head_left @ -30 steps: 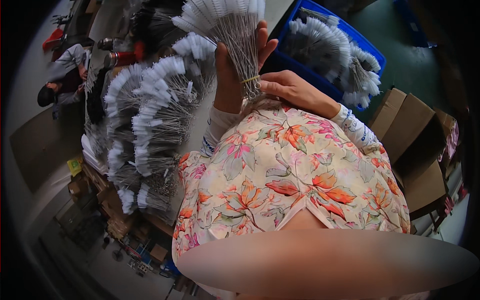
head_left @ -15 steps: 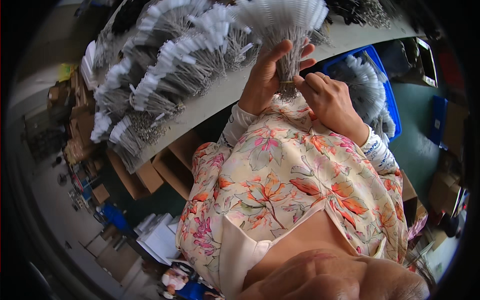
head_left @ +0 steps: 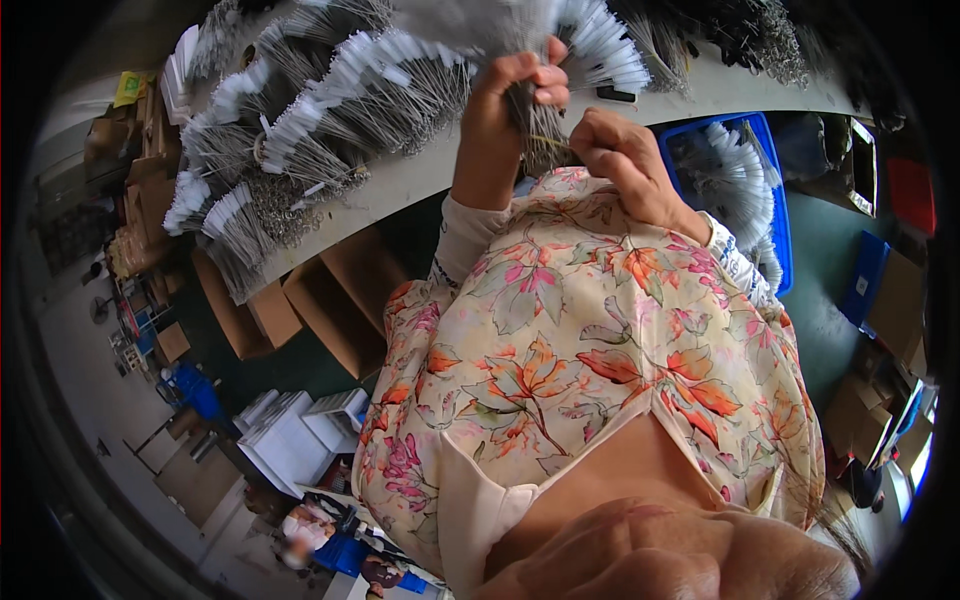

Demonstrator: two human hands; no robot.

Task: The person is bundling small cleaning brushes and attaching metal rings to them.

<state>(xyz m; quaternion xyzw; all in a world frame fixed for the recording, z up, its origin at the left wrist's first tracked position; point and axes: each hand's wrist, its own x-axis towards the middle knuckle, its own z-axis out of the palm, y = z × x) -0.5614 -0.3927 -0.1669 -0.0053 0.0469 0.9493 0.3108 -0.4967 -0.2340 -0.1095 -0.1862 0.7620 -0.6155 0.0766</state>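
White-bristled wire brushes (head_left: 537, 122), gathered in one bundle, are appearing in the head view before the person's chest. The left hand (head_left: 515, 82) is closing its fingers around their stems. The right hand (head_left: 630, 163) is curling its fingers just beside the lower stems and their yellow band (head_left: 545, 141); whether it is pinching this band, I cannot tell. Similar brushes (head_left: 385, 85) are lying on the table (head_left: 392, 187) and filling the blue bin (head_left: 784, 232).

Dressed in cream V-neck top (head_left: 545, 345), printed with orange, pink and grey leaves; edged with plain pale neckline trim (head_left: 518, 497); fitted with white sleeves (head_left: 468, 236) bearing blue markings.
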